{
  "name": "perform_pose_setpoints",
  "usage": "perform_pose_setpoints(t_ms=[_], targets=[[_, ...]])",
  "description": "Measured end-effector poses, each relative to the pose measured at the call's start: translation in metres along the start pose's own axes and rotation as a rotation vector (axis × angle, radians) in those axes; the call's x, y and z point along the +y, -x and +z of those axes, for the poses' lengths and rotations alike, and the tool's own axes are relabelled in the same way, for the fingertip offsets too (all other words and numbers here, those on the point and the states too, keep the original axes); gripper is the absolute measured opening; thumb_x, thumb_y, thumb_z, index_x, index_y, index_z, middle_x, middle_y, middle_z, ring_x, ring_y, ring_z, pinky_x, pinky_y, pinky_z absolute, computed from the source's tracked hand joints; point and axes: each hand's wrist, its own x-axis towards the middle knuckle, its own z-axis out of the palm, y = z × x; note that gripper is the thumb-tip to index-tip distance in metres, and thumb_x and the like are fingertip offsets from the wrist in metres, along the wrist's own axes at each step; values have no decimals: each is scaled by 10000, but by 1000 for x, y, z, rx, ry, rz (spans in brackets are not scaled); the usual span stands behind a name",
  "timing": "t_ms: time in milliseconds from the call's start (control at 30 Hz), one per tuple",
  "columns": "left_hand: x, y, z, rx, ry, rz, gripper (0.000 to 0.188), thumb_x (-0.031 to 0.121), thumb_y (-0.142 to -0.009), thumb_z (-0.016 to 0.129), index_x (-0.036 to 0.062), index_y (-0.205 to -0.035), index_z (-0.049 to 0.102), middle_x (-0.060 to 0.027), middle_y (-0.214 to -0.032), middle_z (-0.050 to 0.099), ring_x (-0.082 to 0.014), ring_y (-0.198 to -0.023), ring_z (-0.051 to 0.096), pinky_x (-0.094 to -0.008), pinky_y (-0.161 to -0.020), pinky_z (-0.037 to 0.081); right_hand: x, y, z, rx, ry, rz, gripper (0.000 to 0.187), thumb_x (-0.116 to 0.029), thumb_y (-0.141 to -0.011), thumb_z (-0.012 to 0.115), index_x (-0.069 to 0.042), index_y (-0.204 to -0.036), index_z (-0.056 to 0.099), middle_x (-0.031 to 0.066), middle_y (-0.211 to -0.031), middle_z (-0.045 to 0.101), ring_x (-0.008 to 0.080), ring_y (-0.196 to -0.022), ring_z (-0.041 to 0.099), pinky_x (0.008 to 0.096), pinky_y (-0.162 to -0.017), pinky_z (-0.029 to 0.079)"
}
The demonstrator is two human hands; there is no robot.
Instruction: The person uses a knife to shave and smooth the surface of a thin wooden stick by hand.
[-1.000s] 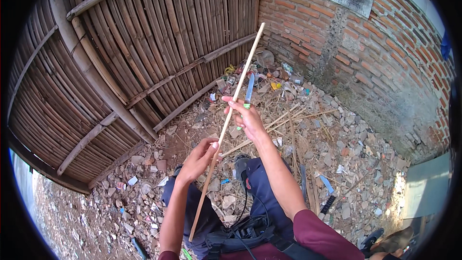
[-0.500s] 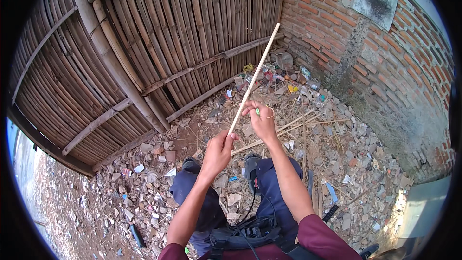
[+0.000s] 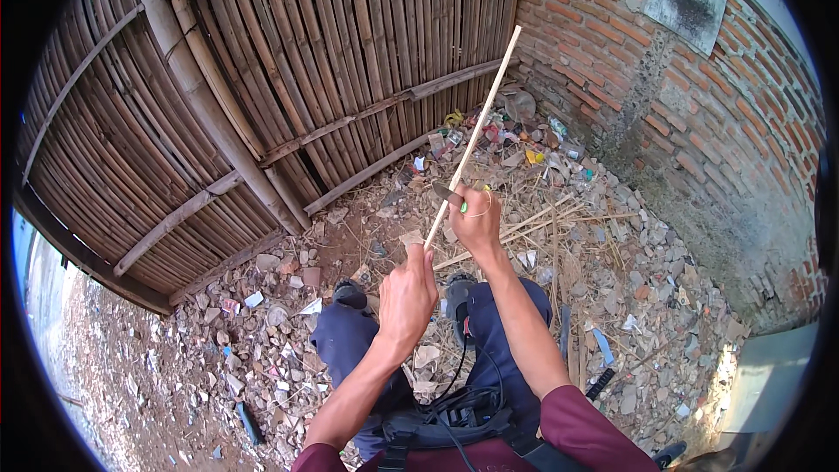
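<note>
Bamboo, one long pale split strip [image 3: 473, 135], slanting up toward the far fence, its near end now closed in the left hand [image 3: 405, 295] after sliding through; right hand [image 3: 476, 220] grips a green-handled knife [image 3: 454, 198] against the strip, shaving under way.

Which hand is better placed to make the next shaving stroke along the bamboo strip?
Right hand: it holds the knife against the bamboo strip. The left hand grips the strip's lower end.

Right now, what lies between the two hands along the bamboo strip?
In the head view, only a short bare stretch of the bamboo strip runs from the left hand up to the right hand, which holds a knife against it.
</note>
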Motion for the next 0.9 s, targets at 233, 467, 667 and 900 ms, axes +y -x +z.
perform_pose_setpoints(t_ms=[233, 467, 667, 900], targets=[[-8, 13, 4, 24, -65, -24, 201, 197, -1114, 523, 27, -1011, 492, -279, -681, 652, -517, -633, 655, -613, -535, 494, -2, -1, 7, 36, 42, -54, 59, -101, -874, 663, -96, -830, 701, 187, -623, 635, 430, -629, 671, 536, -567, 493], [-6, 13, -5, 14, -79, -43, 225, 202, -1118, 516, 23, -989, 470, -275, -667, 637, -513, -629, 649, -605, -532, 486, -10, -3, 15, 79, 33, -17, 89, -90, -896, 664, -80, -818, 706, 194, -593, 619, 416, -584, 669, 516, -539, 485], [-18, 8, -8, -12, -54, -57, 226, 195, -1114, 523, 15, -986, 476, -277, -666, 635, -512, -627, 642, -602, -551, 490, -7, -1, 27, -97, -143, 24, 112, -73, -873, 633, -23, -821, 719, 225, -664, 657, 437, -642, 681, 514, -596, 511], [-23, 11, -5, -8, -44, -46, 227, 196, -1112, 527, 10, -987, 485, -282, -668, 633, -513, -647, 649, -610, -571, 494, -4, 6, 28, -48, -94, -3, 109, -108, -900, 670, -58, -837, 743, 225, -607, 632, 420, -604, 687, 527, -567, 525]])
